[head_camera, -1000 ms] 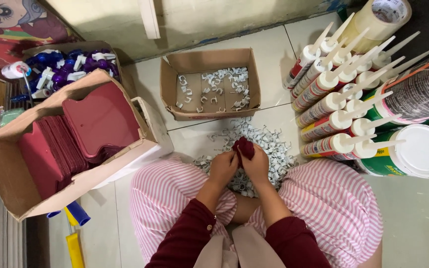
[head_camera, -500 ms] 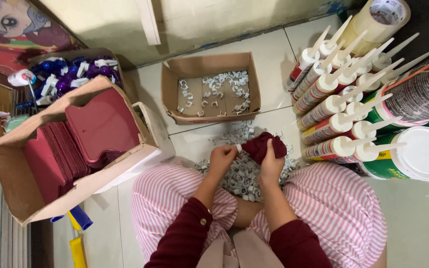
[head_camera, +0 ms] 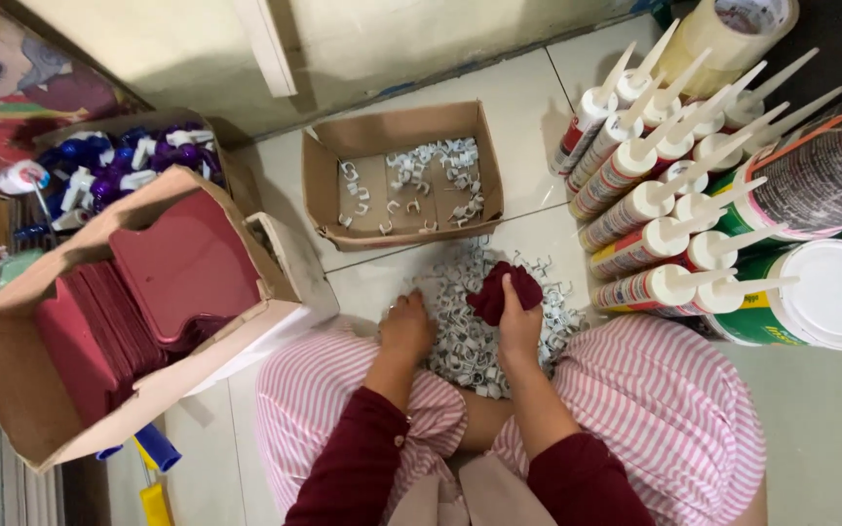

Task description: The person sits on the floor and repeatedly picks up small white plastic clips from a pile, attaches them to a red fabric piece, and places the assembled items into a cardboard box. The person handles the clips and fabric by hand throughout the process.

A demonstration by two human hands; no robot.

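Lying on the floor tile between the person's knees, the heap of white clips (head_camera: 470, 326) sits directly under both hands, just in front of the striped lap. Right hand (head_camera: 518, 326) rests on the right side of the heap with its fingers closed around a dark red cloth (head_camera: 501, 290), which bunches up above the knuckles and touches the clips beneath it. Left hand (head_camera: 406, 326) lies on the heap's left edge, fingers curled down into the clips; whether it has pinched any of them cannot be told from this angle. The two hands are near each other but apart, with clips showing between them.

Clips in the heap are too many and too tangled to count. Beyond it, touching its far edge, stands one open cardboard box (head_camera: 397, 175) with a few dozen more of the same clips scattered over its bottom, thickest toward its right side. To the left, one larger carton (head_camera: 31, 390) lies tipped on its side, holding a stack of dark red flat pieces (head_camera: 182, 268); their number cannot be told. Behind that, another box holds blue and white caps (head_camera: 114, 166). On the right, about ten sealant tubes (head_camera: 635, 205) with white nozzles lie stacked in a row, just beside the heap. One white-lidded tub (head_camera: 835, 292) sits below them, and one roll of tape (head_camera: 733, 29) lies at the top.
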